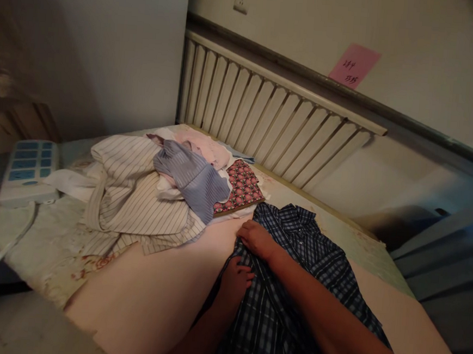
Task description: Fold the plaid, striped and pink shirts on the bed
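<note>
A dark blue checked shirt (320, 254) lies across the table, with its collar at the far end and its near part running out of the bottom of the view. My right hand (258, 240) is at the shirt's left edge near the top, its fingers bent over the cloth. Just below it, my left hand (234, 280) grips the same edge, fingertips on top of the fabric and thumb hidden. My right forearm crosses over the shirt and covers part of it.
Left of the shirt is a heap with a cream striped garment (133, 190), a blue-grey striped cloth (195, 176) and a red patterned cloth (242, 185). A power strip (30, 169) with a white cord sits at the far left. Behind stands a radiator (266, 114).
</note>
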Action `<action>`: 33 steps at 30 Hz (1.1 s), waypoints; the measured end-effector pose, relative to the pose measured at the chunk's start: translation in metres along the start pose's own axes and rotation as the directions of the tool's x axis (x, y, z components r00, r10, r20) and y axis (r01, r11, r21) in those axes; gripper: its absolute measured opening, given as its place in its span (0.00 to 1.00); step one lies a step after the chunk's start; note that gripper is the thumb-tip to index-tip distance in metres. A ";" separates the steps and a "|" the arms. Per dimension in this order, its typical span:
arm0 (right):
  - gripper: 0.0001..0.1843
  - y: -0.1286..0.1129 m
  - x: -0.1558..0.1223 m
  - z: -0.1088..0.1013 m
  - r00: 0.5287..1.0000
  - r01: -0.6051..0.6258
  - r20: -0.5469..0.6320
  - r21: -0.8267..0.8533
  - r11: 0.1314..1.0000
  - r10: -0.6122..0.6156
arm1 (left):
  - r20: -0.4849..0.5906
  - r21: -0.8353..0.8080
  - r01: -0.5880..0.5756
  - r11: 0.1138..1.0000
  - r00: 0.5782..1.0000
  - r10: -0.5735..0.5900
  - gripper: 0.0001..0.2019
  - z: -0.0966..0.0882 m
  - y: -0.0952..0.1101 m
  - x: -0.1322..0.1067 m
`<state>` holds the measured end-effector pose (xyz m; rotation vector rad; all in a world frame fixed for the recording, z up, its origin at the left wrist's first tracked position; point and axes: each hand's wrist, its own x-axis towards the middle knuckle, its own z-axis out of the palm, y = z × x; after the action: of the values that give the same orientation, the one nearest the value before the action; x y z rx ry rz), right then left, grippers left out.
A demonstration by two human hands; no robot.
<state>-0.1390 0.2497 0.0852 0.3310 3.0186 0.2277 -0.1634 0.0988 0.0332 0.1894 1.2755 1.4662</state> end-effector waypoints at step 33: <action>0.11 -0.025 0.023 0.018 0.941 -0.318 -0.087 0.101 0.943 0.327 | 0.005 -0.069 -0.002 0.998 1.000 0.002 0.41 -0.001 0.007 -0.007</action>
<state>-0.1644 0.2331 0.0616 0.8513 3.0627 0.1416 -0.1662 0.0940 0.0419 0.1490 1.2190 1.5080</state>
